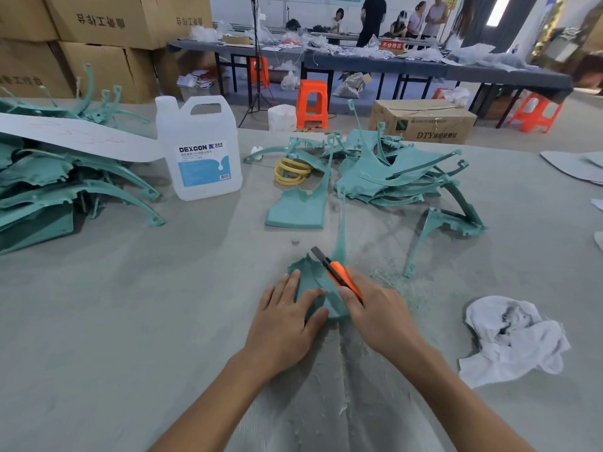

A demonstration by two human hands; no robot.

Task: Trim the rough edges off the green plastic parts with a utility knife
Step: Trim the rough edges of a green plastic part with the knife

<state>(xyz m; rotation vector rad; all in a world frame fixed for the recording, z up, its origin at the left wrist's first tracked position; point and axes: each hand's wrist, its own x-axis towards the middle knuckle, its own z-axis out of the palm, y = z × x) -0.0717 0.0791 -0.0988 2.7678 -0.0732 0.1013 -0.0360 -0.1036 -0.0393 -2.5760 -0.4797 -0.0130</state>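
At the lower centre the left hand (pixel 287 318) presses with nearly straight fingers on a green part (pixel 313 278) lying on the bench (pixel 130 321). The right hand (pixel 375 311) grips an orange knife (pixel 339 272), with the blade out over the part. Shavings (pixel 391 278) beside it suggest some trimming is done. I cannot tell whether the left heap (pixel 65 190) or the right heap (pixel 391 177) is the finished one; probably much remains.
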